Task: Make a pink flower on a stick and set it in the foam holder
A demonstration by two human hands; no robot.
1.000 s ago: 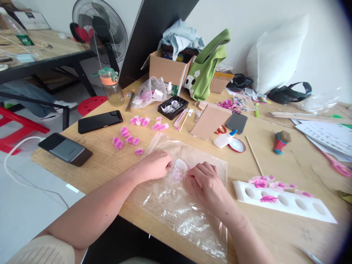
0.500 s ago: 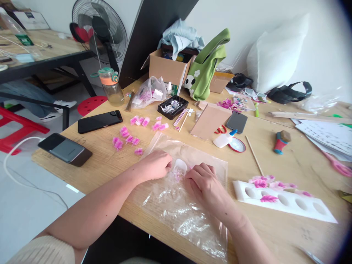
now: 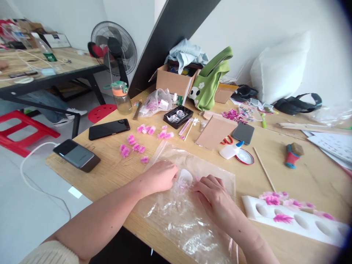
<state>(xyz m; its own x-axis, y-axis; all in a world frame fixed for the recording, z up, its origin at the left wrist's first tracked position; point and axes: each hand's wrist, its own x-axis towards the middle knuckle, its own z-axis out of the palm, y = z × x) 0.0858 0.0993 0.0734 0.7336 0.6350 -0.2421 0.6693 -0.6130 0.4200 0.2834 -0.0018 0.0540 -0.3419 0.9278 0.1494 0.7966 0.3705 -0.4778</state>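
A clear plastic bag (image 3: 189, 227) lies flat on the wooden table under both hands. On it, between my hands, are a small white oval piece (image 3: 186, 176) and a tuft of pale pink, fluffy bits (image 3: 182, 186). My left hand (image 3: 162, 176) is closed and rests at the left of the tuft; its fingertips are hidden. From the right, my right hand (image 3: 211, 190) pinches with bent fingers at the tuft's edge, where a bit of pink shows. What either hand grips is too small to make out.
Pink fluffy pieces (image 3: 124, 150) lie beyond my left hand. At the right, a white foam block (image 3: 299, 222) with round hollows bears pink flowers. Further back are a glue bottle (image 3: 229, 151), a cardboard piece (image 3: 213, 132), a black tray (image 3: 178, 117) and a phone (image 3: 109, 129).
The camera view has tilted up and swung left, so the table's things appear lower and further right. Both hands keep nearly the same places on the bag.
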